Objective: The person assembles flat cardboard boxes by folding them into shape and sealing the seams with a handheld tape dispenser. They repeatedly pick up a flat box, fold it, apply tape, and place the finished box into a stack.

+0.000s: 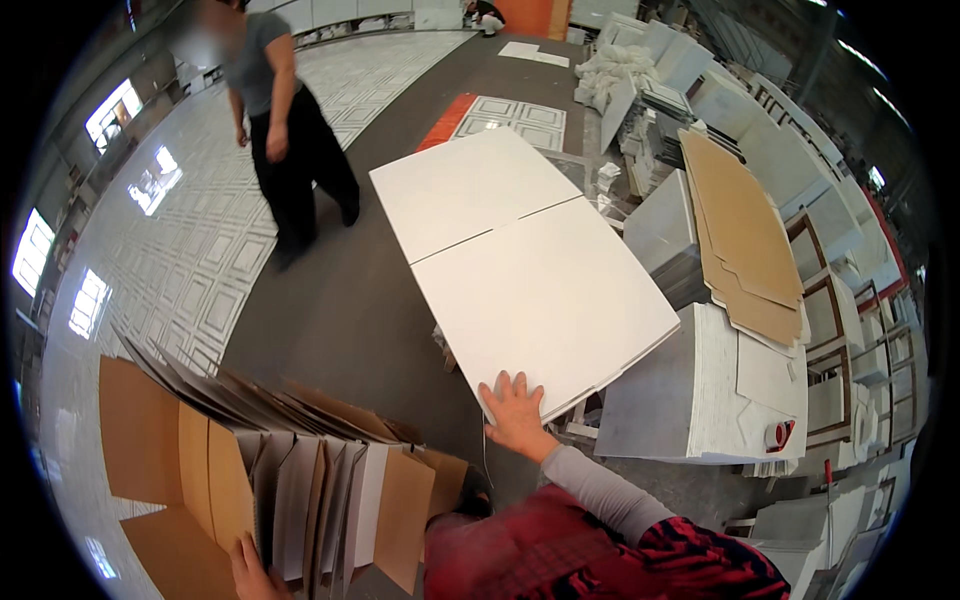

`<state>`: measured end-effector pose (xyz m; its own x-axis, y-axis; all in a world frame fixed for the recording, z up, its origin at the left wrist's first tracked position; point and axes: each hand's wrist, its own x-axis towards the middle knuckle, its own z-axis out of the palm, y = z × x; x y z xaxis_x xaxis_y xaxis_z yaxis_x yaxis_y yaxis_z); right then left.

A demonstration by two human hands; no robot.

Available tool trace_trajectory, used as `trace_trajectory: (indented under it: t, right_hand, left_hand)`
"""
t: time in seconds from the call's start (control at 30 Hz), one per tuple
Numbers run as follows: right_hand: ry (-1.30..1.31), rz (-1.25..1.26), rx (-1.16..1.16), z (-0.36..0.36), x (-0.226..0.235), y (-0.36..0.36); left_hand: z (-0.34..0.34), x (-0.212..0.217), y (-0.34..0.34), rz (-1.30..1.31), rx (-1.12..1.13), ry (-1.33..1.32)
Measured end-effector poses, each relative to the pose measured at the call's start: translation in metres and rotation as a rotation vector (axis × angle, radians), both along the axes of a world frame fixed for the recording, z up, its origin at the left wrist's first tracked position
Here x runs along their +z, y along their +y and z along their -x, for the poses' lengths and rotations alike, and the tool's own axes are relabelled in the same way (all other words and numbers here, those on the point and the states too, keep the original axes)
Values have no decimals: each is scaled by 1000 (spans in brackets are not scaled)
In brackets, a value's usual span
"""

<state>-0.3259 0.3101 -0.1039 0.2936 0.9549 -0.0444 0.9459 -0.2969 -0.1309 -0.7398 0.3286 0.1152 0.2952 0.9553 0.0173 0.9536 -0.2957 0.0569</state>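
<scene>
My right hand (515, 412) lies with its fingers spread on the near corner of a large white flat board (545, 290). The board rests raised above the floor, and a thin dark line crosses it. At the lower left, my left hand (257, 572) has its fingers closed over the edge of an open brown cardboard box (212, 480); part of this hand is cut off by the picture's lower edge. Inside and beside that box stand several upright cardboard sheets (330, 470), some brown, some white.
A person (275, 120) in dark trousers stands beyond the boxes at the left. White stacks (650, 390) with brown cardboard sheets (745, 235) and a red tape roll (778, 434) are at the right. Patterned glossy panels (215, 230) cover the left floor. Someone (487, 18) crouches far back.
</scene>
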Motion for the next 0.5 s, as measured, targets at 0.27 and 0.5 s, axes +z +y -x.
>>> trace_trajectory:
  t: [0.27,0.5]
  right_hand:
    - [71,-76,96,-14,23,-12]
    - [45,-455,156,-57,109,-48]
  left_hand:
    - [-230,-145,42,355,-203,-934]
    - [-385,-172,78,1135,220,-1679]
